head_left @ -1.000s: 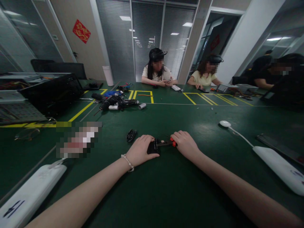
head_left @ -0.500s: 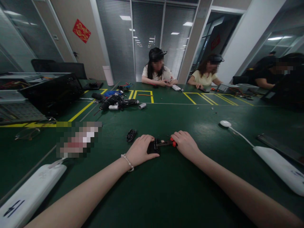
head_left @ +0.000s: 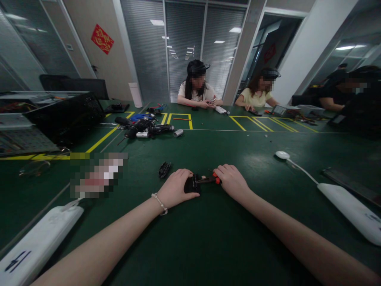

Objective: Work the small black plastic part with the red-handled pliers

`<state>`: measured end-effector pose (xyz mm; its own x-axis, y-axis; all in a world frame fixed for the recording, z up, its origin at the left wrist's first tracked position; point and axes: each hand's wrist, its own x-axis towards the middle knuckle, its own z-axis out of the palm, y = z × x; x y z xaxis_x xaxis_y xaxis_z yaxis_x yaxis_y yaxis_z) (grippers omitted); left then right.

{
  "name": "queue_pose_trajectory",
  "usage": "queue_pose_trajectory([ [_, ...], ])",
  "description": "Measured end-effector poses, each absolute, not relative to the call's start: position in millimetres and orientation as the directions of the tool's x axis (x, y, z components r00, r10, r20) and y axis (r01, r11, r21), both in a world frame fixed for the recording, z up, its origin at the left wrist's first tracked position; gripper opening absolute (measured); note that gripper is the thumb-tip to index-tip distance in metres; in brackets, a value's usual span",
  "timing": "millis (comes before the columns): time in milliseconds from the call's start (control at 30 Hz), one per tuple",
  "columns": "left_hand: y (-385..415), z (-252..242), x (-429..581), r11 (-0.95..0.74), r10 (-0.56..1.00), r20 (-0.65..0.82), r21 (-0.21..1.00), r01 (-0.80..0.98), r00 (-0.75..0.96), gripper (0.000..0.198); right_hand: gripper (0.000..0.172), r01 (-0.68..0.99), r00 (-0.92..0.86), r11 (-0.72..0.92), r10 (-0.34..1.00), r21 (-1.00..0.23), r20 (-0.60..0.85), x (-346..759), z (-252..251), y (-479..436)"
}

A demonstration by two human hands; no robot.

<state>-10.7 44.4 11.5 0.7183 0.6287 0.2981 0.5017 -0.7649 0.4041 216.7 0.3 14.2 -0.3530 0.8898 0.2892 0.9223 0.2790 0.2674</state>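
Observation:
My left hand, with a bracelet at the wrist, grips a small black part on the green table. Red-handled pliers are held in my right hand; their jaws reach the right edge of the black part. Whether the jaws close on anything is too small to tell. Another black piece lies just beyond my left hand.
Left of me are a white power bank, glasses and a black computer case. Tools and cables lie farther off. A white device is at right. People sit opposite.
Both hands stay nearly in place, with only a very slight shift of the pliers and the black part. The person opposite has moved their hands a little.

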Motion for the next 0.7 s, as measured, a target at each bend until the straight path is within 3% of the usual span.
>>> queue_pose_trajectory([
  [700,42.8,12.5,-10.3,-0.764,0.634,0.291,0.378,0.523,0.716,0.052,0.031,0.925,-0.345,0.277,0.899,0.26,0.271,216.7,14.5,0.9],
])
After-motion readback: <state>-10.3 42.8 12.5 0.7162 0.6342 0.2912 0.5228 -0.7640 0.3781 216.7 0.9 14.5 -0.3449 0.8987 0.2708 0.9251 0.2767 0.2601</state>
